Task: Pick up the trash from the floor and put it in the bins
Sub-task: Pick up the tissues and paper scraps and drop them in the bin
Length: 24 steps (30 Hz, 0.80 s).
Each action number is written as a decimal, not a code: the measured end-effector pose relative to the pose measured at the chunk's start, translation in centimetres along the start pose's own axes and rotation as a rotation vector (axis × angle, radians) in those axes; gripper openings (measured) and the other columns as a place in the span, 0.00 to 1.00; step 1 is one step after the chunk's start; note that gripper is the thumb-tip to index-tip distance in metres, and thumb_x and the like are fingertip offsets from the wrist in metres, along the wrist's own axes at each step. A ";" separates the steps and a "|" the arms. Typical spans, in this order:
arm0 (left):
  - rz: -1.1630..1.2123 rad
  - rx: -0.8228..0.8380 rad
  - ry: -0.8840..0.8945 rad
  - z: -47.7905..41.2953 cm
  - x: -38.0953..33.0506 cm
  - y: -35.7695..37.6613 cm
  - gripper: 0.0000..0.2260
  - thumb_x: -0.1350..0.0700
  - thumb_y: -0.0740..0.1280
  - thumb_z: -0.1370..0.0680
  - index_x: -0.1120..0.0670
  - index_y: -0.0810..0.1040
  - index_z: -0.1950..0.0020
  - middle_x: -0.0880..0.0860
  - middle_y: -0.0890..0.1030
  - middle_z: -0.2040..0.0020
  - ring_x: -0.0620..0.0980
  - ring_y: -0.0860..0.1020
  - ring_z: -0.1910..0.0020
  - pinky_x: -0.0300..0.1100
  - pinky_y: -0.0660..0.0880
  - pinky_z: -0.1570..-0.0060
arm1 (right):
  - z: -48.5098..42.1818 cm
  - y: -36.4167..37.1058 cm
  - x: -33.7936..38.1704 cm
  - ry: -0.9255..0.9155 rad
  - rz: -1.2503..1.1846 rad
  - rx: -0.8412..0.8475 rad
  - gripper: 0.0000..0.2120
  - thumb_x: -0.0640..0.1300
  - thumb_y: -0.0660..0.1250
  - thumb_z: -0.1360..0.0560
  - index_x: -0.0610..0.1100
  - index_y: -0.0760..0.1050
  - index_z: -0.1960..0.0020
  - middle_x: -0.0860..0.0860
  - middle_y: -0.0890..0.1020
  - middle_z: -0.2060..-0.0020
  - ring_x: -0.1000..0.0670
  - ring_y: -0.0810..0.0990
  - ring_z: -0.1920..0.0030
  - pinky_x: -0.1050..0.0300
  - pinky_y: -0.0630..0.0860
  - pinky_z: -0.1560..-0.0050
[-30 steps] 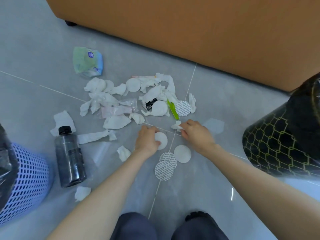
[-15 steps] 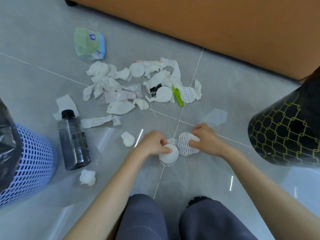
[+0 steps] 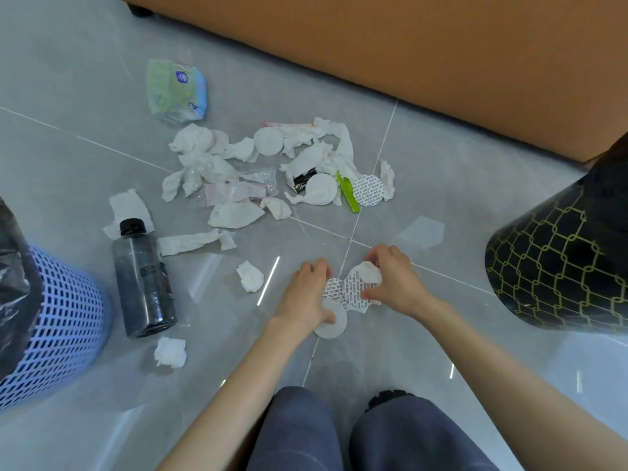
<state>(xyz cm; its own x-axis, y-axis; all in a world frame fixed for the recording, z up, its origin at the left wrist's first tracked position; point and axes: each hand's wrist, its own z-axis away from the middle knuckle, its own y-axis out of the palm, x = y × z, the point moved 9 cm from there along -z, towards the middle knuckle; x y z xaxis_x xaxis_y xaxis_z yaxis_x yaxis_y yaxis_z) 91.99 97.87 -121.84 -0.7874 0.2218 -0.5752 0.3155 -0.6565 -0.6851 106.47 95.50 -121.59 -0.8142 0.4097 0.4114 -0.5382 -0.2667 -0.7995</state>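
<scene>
Head view: left hand pinches white disc, right hand grips printed seal; dark bottle beside cropped blue basket.

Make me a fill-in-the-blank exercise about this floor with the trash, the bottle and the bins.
The bottle stands upright beside the ___ basket.
The bottle's cap is ___.
The patterned bin stands on the person's ___ side.
The right hand pinches a printed disc; the white disc is held by the ___ hand.
Missing words: blue; black; right; left.
</scene>
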 end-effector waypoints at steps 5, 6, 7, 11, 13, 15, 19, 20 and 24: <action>-0.060 0.070 -0.023 -0.1 0.5 0.8 0.25 0.54 0.77 0.34 0.59 0.73 0.41 0.57 0.69 0.41 0.57 0.71 0.42 0.42 0.68 0.46 | -1.3 -0.5 -0.6 0.039 0.010 0.077 0.11 0.44 0.72 0.28 0.40 0.75 0.51 0.40 0.72 0.48 0.40 0.72 0.43 0.59 0.63 0.55; -0.058 0.077 -0.027 -0.1 0.7 0.8 0.24 0.54 0.76 0.33 0.59 0.73 0.41 0.57 0.69 0.41 0.58 0.71 0.41 0.42 0.68 0.45 | -1.7 -1.4 -0.5 0.055 -0.015 0.050 0.08 0.44 0.70 0.27 0.40 0.74 0.55 0.39 0.73 0.50 0.40 0.74 0.46 0.58 0.62 0.58; -0.046 0.082 -0.036 -0.2 0.9 0.8 0.24 0.54 0.76 0.32 0.60 0.73 0.41 0.58 0.68 0.40 0.58 0.71 0.40 0.43 0.68 0.45 | -2.3 -2.4 -0.5 0.077 -0.037 0.008 0.08 0.44 0.69 0.26 0.40 0.74 0.57 0.39 0.74 0.50 0.41 0.74 0.46 0.57 0.61 0.57; 0.029 0.044 -0.052 -0.7 1.2 -0.5 0.19 0.54 0.73 0.29 0.61 0.73 0.44 0.59 0.74 0.42 0.58 0.73 0.41 0.43 0.68 0.48 | -5.1 -6.6 0.1 0.139 -0.131 -0.166 0.10 0.45 0.66 0.24 0.39 0.76 0.46 0.40 0.66 0.32 0.43 0.60 0.28 0.58 0.56 0.36; 0.111 0.008 -0.062 -0.8 1.8 -1.5 0.16 0.55 0.73 0.28 0.59 0.74 0.45 0.58 0.78 0.44 0.56 0.76 0.45 0.39 0.68 0.53 | -6.5 -7.5 0.9 0.175 -0.190 -0.193 0.14 0.46 0.66 0.24 0.41 0.75 0.41 0.42 0.55 0.25 0.43 0.52 0.25 0.57 0.53 0.31; 0.222 -0.035 -0.085 -0.9 2.6 -2.6 0.12 0.55 0.72 0.28 0.56 0.74 0.49 0.55 0.80 0.47 0.52 0.77 0.51 0.32 0.68 0.59 | -7.9 -7.6 2.0 0.195 -0.212 -0.179 0.17 0.48 0.66 0.24 0.43 0.74 0.37 0.44 0.50 0.23 0.43 0.50 0.24 0.55 0.54 0.29; 0.468 -0.165 -0.140 -0.7 4.5 -5.6 0.10 0.57 0.72 0.28 0.54 0.76 0.48 0.50 0.80 0.53 0.48 0.77 0.55 0.35 0.70 0.58 | -9.9 -6.4 3.5 0.200 -0.121 -0.107 0.19 0.49 0.65 0.23 0.44 0.72 0.34 0.41 0.63 0.28 0.43 0.61 0.27 0.52 0.60 0.29; 0.556 -0.201 -0.166 -0.6 5.2 -6.5 0.10 0.57 0.72 0.27 0.54 0.76 0.47 0.51 0.80 0.53 0.48 0.77 0.55 0.37 0.72 0.56 | -10.0 -6.2 3.6 0.207 -0.124 -0.105 0.19 0.49 0.64 0.23 0.42 0.72 0.34 0.40 0.68 0.31 0.42 0.65 0.29 0.51 0.62 0.30; 0.661 -0.428 -0.275 -0.2 8.9 -10.7 0.07 0.55 0.70 0.26 0.56 0.78 0.50 0.51 0.81 0.54 0.50 0.78 0.55 0.43 0.75 0.54 | -9.7 -5.5 4.5 0.166 -0.179 -0.174 0.16 0.44 0.65 0.23 0.37 0.74 0.39 0.40 0.78 0.41 0.40 0.74 0.39 0.54 0.69 0.41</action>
<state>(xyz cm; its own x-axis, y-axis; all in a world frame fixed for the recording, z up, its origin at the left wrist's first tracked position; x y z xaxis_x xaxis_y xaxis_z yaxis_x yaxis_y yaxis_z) 81.68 106.99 -119.70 -0.4529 -0.3332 -0.8269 0.8884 -0.2466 -0.3872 107.88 107.31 -119.55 -0.6551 0.5777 0.4869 -0.6130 -0.0297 -0.7895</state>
